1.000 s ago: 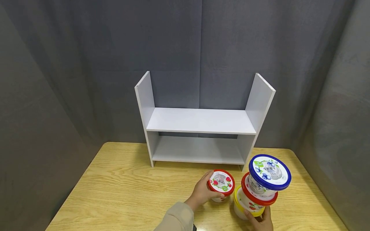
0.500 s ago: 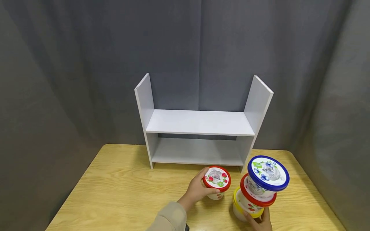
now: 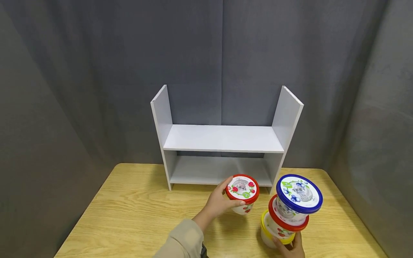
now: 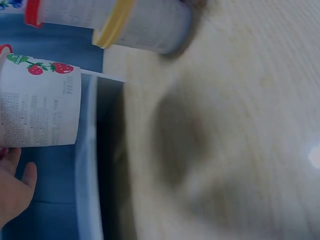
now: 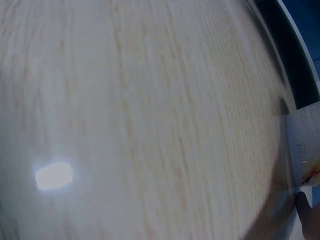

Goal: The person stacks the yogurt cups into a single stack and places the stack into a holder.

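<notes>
My left hand grips a tub with a red lid and strawberry pictures, thumb and fingers at its lid; the tub hangs over the table, its shadow below. In the left wrist view the same strawberry tub shows its printed side, fingertips near it. At the right, my right hand holds a yellow-lidded tub low at the front, its base hidden by the fingers. On it stand another red-lidded tub and a blue-lidded blueberry tub on top.
Behind the tubs stands a white two-tier shelf with tall side panels. It rests at the back of the wood-grain table. Grey curtains close in the back and both sides.
My left hand has raised the strawberry tub and carried it slightly left and towards the shelf. The right hand and the stack stay nearly where they were.
</notes>
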A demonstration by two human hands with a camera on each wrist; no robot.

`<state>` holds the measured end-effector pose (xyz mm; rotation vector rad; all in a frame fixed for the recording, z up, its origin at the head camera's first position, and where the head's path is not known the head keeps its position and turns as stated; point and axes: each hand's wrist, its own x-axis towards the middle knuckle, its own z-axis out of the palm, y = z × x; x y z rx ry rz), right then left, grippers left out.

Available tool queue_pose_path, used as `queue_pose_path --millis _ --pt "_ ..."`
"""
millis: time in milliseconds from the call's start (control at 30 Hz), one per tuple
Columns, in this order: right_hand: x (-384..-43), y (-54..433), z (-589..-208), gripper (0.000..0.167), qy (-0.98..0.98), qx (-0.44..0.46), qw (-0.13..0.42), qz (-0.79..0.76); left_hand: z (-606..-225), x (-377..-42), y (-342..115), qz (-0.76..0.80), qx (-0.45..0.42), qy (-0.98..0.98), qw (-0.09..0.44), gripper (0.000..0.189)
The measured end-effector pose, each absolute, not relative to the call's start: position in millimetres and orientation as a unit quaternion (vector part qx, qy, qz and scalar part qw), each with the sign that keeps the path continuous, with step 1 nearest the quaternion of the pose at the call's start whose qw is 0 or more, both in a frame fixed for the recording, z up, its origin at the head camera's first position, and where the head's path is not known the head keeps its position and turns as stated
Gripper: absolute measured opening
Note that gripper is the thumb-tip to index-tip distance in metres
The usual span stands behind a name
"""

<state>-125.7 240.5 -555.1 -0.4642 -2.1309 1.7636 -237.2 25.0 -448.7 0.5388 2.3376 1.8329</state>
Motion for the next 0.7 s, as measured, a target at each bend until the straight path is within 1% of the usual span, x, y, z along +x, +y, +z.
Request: queue_pose_path --millis 233,467,700 --pt "-129.8 240.9 -552.6 0.078 -0.747 -0.191 0.124 0.624 -423.9 -241.5 22.3 0.591 0.205 0.778 0.056 0.084" --pt "-132.7 243.2 -555.3 0.082 -0.739 -0.201 0.12 0.631 -401.0 -249.3 19.8 0.577 0.216 0.787 0.045 0.084" --pt "-138.4 253.3 -570.4 0.1 -0.725 -0.215 0.081 0.649 -376.9 -250.8 19.8 0.576 0.22 0.786 0.037 0.084"
